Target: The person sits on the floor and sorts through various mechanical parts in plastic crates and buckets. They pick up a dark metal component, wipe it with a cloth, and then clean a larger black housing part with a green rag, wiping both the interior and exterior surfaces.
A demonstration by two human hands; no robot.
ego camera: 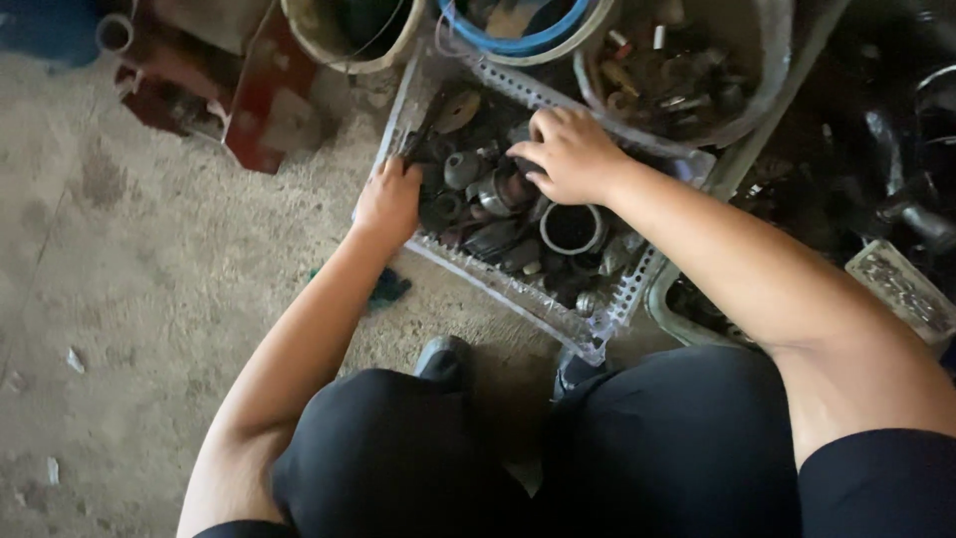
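Observation:
A clear plastic crate (pixel 518 294) full of dark, greasy metal parts sits on the floor in front of my knees. My left hand (pixel 388 199) grips the crate's left rim, fingers curled over the edge. My right hand (pixel 568 154) reaches down into the pile, fingers spread over several round metal pieces; whether it holds one is hidden under the palm. A metal ring (pixel 573 227) lies just below that hand among bushings and cylinders (pixel 460 169).
Buckets stand behind the crate: a beige one (pixel 344 55), a blue-rimmed one (pixel 518 40) and a grey tub of scrap (pixel 697 80). Red metal pieces (pixel 264 100) lie at left. More dark parts (pixel 896 199) are piled at right. Bare concrete floor (pixel 119 279) spreads left.

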